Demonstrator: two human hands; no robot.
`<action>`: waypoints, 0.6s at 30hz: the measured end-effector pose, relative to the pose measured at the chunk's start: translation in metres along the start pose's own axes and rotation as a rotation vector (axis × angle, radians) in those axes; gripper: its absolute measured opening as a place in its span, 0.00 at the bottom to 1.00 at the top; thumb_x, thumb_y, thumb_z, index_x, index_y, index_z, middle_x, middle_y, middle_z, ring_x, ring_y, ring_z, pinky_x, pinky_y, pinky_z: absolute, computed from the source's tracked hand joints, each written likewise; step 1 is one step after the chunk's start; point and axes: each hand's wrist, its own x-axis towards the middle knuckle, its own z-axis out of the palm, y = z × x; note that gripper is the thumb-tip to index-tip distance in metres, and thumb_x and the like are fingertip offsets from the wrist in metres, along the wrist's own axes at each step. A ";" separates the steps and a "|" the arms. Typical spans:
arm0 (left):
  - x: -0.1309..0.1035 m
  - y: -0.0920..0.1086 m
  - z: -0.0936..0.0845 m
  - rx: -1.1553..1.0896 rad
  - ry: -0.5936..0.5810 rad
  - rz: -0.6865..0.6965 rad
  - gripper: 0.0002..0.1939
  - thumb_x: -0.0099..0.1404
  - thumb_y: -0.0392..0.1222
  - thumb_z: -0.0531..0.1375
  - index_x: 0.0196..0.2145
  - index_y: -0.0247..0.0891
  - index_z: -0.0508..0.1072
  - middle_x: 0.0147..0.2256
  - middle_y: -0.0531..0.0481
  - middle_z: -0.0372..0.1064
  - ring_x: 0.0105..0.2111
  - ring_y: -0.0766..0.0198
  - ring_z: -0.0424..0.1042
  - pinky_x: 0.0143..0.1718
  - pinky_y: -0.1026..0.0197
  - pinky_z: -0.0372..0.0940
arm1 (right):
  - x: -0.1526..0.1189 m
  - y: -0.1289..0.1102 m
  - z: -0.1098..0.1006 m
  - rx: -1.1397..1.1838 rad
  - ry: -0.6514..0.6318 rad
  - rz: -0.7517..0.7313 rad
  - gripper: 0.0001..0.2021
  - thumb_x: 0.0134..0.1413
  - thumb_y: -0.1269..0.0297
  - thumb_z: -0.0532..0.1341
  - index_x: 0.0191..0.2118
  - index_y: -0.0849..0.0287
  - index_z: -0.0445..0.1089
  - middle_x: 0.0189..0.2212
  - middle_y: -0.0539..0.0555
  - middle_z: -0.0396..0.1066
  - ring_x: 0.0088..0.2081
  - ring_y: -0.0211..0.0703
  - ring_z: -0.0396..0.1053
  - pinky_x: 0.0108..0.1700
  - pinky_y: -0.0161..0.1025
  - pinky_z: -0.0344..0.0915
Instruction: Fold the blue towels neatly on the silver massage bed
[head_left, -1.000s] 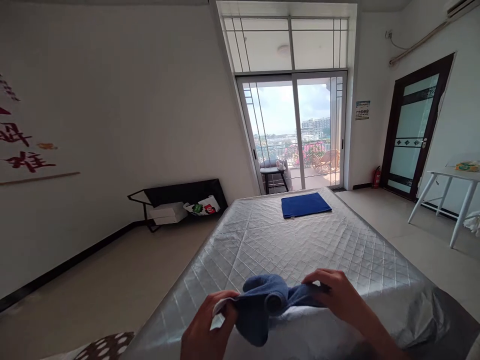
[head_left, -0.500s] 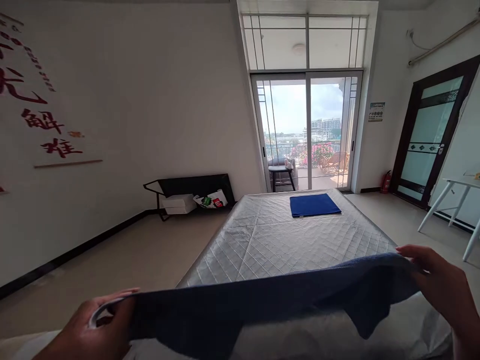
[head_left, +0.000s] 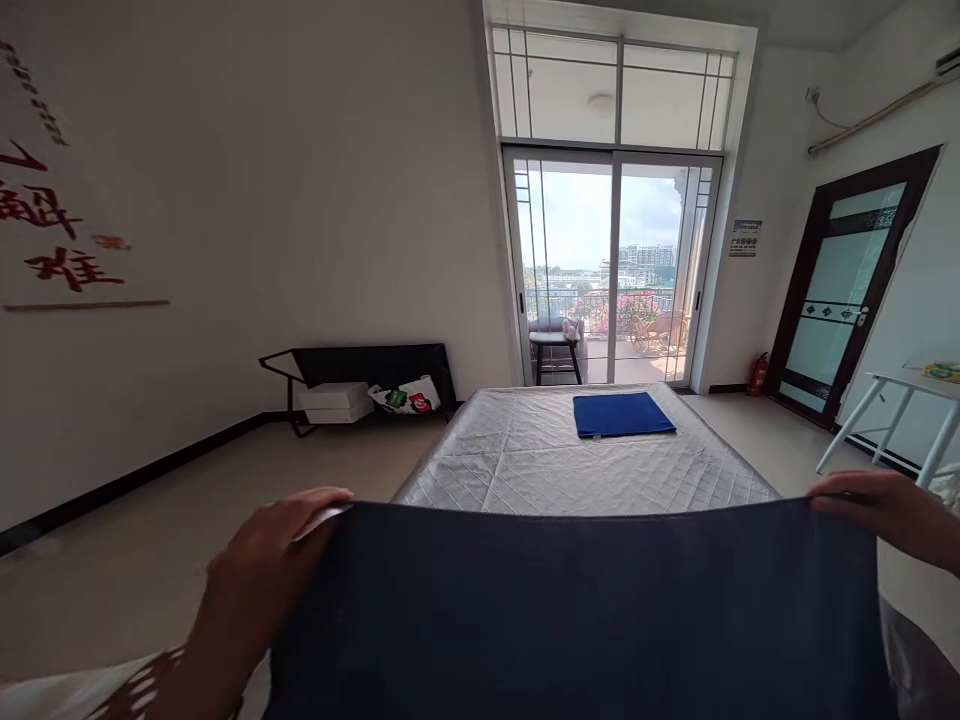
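Note:
A dark blue cloth hangs spread out between my two hands, its top edge nearly straight. My left hand pinches its upper left corner, and my right hand grips the upper right corner. Behind the cloth lies a bed with a silver-grey quilted cover. A folded bright blue cloth lies flat near the bed's far end. The cloth in my hands hides the near part of the bed.
Left of the bed, a black rack against the wall holds white boxes and a printed bag. A white table stands at the right. Farther back are a fire extinguisher, a dark-framed door and glass sliding doors.
Both hands have risen, and my left hand has moved inward. The dark blue cloth has gone from bunched and drooping to spread, hanging down. The view has shifted slightly.

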 end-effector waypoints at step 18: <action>0.094 0.045 0.038 0.003 -0.021 0.115 0.21 0.72 0.44 0.47 0.54 0.35 0.72 0.47 0.55 0.77 0.50 0.63 0.73 0.50 0.61 0.64 | 0.105 0.026 0.004 -0.331 0.318 -0.181 0.14 0.55 0.50 0.63 0.34 0.54 0.79 0.34 0.52 0.79 0.24 0.34 0.65 0.32 0.34 0.63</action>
